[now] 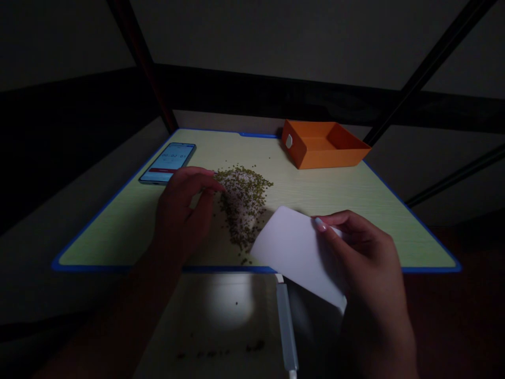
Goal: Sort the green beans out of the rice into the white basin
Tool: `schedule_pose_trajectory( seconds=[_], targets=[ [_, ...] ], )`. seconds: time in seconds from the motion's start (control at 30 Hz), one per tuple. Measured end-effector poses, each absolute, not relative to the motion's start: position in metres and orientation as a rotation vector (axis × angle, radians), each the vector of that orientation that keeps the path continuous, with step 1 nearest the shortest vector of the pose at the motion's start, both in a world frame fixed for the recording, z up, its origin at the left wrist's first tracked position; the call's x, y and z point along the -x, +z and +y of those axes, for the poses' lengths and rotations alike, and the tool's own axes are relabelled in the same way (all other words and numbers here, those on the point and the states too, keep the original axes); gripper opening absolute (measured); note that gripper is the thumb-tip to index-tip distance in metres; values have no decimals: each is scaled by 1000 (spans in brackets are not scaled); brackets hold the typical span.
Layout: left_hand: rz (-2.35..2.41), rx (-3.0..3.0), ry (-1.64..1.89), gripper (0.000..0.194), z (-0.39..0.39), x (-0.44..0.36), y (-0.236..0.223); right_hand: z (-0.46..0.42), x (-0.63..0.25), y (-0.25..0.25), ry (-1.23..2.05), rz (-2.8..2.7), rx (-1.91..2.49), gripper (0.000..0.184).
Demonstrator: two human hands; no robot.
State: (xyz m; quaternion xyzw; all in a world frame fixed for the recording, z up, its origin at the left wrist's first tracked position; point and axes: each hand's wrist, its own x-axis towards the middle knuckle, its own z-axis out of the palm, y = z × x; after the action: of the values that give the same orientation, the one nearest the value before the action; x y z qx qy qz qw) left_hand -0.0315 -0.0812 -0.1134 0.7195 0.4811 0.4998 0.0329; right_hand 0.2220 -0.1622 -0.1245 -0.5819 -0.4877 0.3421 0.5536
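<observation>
A loose pile of small green and dark grains (246, 192), like beans or seeds, with paler ones among them, is spread on the pale wood-patterned table (130, 226). At the pile's left edge is my left hand (183, 210), its fingers bent forward and slightly apart; nothing shows between them. My right hand (363, 252) pinches a smooth white card-like sheet (292, 242) between thumb and fingers. The sheet tilts over the table's front edge, its left corner beside the lower end of the pile.
An orange open tray (335, 159) stands at the back right. At the left lies a phone (168, 163) with a lit timer screen. Below the blue-edged table front is a translucent container (221, 326) with a grey side clip (287, 326) and several dark bits.
</observation>
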Motion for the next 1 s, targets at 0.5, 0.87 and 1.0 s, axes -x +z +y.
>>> schedule_pose_trajectory(
  seconds=[0.5,0.87,1.0],
  targets=[
    [1475,-2220,1552,20,-80,34,-117,-161,-216,-127,802,-1162,1393,14],
    [1482,-2197,1542,19,-81,33,-116,-160,-210,-128,763,-1188,1390,11],
    [1481,-2196,1540,19,-81,33,-116,-160,-210,-127,724,-1192,1417,12]
  ],
)
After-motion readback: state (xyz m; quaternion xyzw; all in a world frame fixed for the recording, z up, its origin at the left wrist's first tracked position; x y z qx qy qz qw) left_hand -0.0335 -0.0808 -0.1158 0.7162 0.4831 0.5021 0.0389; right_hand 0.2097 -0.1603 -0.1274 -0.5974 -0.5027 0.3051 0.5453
